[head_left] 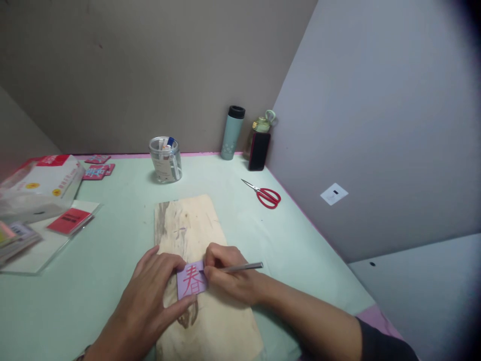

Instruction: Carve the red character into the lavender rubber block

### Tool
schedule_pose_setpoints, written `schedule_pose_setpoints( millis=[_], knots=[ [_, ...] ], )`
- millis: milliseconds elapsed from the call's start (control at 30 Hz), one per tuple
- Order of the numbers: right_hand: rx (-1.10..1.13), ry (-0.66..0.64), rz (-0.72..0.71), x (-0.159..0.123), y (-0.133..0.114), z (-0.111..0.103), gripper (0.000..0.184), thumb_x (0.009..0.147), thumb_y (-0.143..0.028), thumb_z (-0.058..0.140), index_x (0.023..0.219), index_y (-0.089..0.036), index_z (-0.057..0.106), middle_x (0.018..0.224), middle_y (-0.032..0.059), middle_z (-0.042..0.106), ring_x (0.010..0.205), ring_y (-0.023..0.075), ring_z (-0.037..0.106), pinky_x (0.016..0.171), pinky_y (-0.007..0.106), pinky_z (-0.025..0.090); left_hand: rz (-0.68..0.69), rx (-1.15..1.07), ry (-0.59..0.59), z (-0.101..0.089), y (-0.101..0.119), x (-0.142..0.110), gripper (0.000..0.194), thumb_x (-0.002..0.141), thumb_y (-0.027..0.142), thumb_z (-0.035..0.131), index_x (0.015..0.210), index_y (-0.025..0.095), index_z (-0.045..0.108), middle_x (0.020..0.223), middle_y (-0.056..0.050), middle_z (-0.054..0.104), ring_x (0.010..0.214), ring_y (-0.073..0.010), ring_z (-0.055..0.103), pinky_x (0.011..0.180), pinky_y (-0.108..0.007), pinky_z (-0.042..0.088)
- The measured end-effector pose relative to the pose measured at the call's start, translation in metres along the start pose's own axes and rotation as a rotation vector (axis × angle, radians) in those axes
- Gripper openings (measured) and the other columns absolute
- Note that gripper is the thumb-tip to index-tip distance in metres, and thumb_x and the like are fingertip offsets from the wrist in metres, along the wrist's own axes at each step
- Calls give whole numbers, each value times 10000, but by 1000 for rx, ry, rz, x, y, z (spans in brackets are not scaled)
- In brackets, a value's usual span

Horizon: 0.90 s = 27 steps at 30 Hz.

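A small purple square [185, 288] bearing a red Chinese character lies on a wooden board [210, 220]. My left hand [154, 293] grips it, index finger at its upper left edge and thumb at its lower edge. In my right hand [229, 273] is a slim silver pen-shaped tool [246, 267], held like a pen. Its working end meets the square's right side, mostly hidden by my fingers, so I cannot tell whether it is a blade or a nib.
Red-handled scissors [268, 197] lie right of the board. Behind stand a clear jar of pens [166, 163], a teal tumbler [232, 134], a green bottle [262, 124] and a phone [259, 152]. At left are a plastic bag [48, 183], pink-red squares [94, 172] and a red card [70, 220].
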State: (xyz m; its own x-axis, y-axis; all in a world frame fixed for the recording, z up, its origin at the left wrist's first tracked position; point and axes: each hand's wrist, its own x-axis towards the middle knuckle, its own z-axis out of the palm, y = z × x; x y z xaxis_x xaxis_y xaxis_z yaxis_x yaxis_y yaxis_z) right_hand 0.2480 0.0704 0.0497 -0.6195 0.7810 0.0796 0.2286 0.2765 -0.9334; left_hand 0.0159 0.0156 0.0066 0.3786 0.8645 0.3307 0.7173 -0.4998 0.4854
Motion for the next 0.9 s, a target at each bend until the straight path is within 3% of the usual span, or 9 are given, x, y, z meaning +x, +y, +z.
schedule_pose_setpoints(
  millis=[100, 233, 400, 533, 667, 900],
  knots=[
    [3, 24, 4, -1, 1, 1, 174, 892, -274, 552, 764, -224, 445, 695, -44, 483, 631, 130, 421, 592, 262, 328, -17, 24, 39, 4, 0, -3, 495, 906, 540, 730, 1240, 261, 495, 1103, -39, 675, 1052, -291, 648, 1031, -504, 444],
    [6, 38, 22, -1, 3, 3, 197, 907, -299, 576, 763, -215, 472, 694, -44, 499, 624, 124, 426, 589, 252, 330, -8, 22, 25, 9, -2, -7, 678, 875, 563, 757, 1404, 273, 448, 1242, -67, 677, 1139, -313, 638, 993, -462, 474],
    [40, 70, 44, 0, 6, 5, 192, 895, -281, 598, 754, -209, 490, 676, -44, 510, 606, 119, 419, 578, 247, 336, -26, 32, -2, 9, -2, -7, 678, 925, 439, 699, 1497, 291, 368, 1293, -75, 651, 1207, -316, 604, 1048, -486, 450],
    [124, 129, 63, 1, 9, 7, 210, 894, -313, 650, 770, -206, 518, 702, -27, 548, 637, 131, 459, 595, 255, 364, -72, 2, 7, 8, -1, -6, 755, 894, 355, 696, 1544, 295, 316, 1224, -70, 664, 1122, -297, 629, 989, -457, 497],
    [179, 161, 76, 2, 10, 7, 175, 899, -294, 660, 803, -202, 546, 756, -14, 576, 690, 145, 500, 634, 267, 402, -85, -26, 11, 6, -1, -4, 769, 887, 348, 692, 1554, 301, 312, 1215, -69, 670, 1094, -288, 642, 974, -443, 512],
    [91, 128, 54, 1, 10, 6, 181, 851, -192, 608, 731, -217, 474, 681, -42, 502, 643, 135, 450, 612, 266, 356, -104, -43, 0, 4, 1, -3, 725, 901, 349, 674, 1537, 311, 328, 1218, -53, 664, 1113, -284, 632, 985, -438, 501]
  ],
)
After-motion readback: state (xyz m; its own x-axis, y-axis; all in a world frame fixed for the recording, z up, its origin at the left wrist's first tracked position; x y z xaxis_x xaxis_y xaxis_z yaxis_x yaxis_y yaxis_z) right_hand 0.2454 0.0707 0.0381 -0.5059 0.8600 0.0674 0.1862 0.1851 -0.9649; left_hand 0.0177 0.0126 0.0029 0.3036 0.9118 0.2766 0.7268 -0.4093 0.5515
